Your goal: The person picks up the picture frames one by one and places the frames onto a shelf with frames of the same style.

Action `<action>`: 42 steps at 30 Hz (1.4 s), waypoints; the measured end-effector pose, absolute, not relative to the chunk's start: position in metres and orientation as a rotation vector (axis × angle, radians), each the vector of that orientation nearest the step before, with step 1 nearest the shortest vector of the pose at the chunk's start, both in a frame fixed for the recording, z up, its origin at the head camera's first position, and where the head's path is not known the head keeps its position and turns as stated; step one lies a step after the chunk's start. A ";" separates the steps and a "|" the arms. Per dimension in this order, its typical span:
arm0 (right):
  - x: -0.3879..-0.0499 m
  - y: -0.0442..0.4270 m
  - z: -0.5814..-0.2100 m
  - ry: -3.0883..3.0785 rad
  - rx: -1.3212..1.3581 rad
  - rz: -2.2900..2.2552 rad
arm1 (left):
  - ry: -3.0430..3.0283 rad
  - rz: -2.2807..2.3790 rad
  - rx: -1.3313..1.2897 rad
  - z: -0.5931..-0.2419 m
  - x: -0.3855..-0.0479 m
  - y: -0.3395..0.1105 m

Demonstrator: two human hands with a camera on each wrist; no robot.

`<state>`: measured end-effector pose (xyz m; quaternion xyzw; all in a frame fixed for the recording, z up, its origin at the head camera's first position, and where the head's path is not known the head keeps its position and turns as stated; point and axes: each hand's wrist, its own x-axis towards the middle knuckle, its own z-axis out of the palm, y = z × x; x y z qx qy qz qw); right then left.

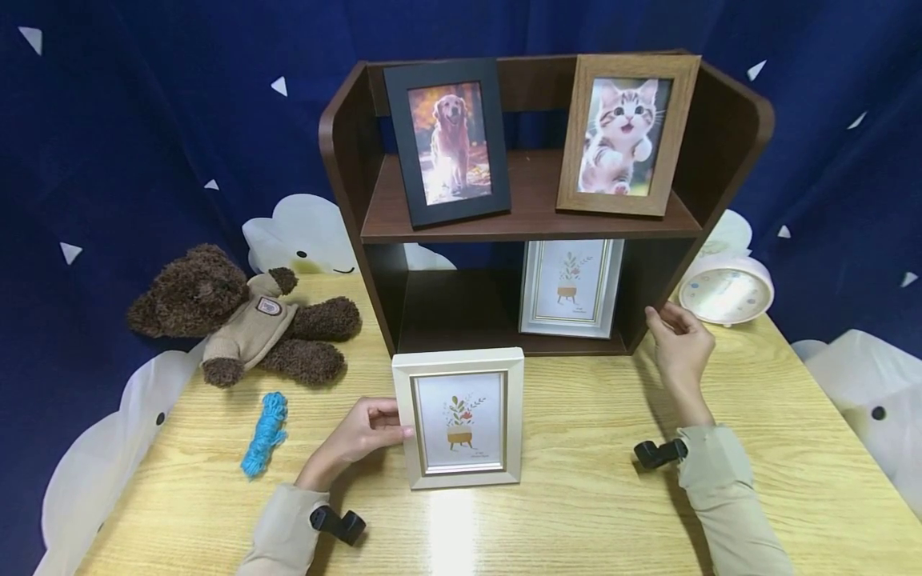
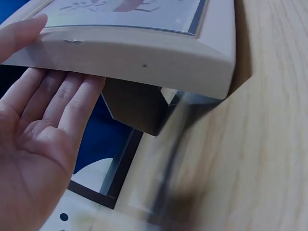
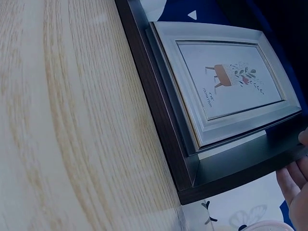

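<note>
A cream picture frame [image 1: 467, 480] with a potted-plant print stands on the table before the shelf. My left hand [image 1: 369, 432] holds its left edge; in the left wrist view the thumb lies over the front of the frame [image 2: 144, 62] and the fingers reach behind it. At the shelf's right side my right hand [image 1: 680, 348] grips the edge of the side panel. In the right wrist view those fingers [image 3: 291, 185] are partly cut off. Inside the lower compartment of the dark brown shelf [image 1: 461, 320] leans a white-silver picture frame [image 1: 569, 328], to the right.
On the upper shelf lean a black-framed dog picture [image 1: 450, 144] and a wood-framed kitten picture [image 1: 627, 136]. A brown teddy bear [image 1: 245, 320] lies at left, near a blue rope bundle [image 1: 265, 436]. A round white clock [image 1: 726, 290] stands right of the shelf.
</note>
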<state>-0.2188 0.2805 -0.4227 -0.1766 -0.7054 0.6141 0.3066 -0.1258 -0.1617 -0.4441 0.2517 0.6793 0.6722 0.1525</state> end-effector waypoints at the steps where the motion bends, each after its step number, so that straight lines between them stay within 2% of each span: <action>1: -0.219 0.281 -0.423 -1.862 -0.471 1.634 | 1.939 1.926 0.719 -0.445 -0.126 -0.161; 8: -0.219 0.284 -0.425 -1.857 -0.481 1.627 | 1.881 1.919 0.690 -0.449 -0.124 -0.155; 19: -0.220 0.285 -0.425 -1.826 -0.495 1.672 | 1.911 2.031 0.828 -0.449 -0.125 -0.146; 25: -0.221 0.287 -0.426 -1.823 -0.494 1.681 | 1.865 2.110 0.810 -0.444 -0.127 -0.145; 42: -0.219 0.283 -0.422 -1.839 -0.511 1.686 | 1.929 2.017 0.821 -0.447 -0.127 -0.142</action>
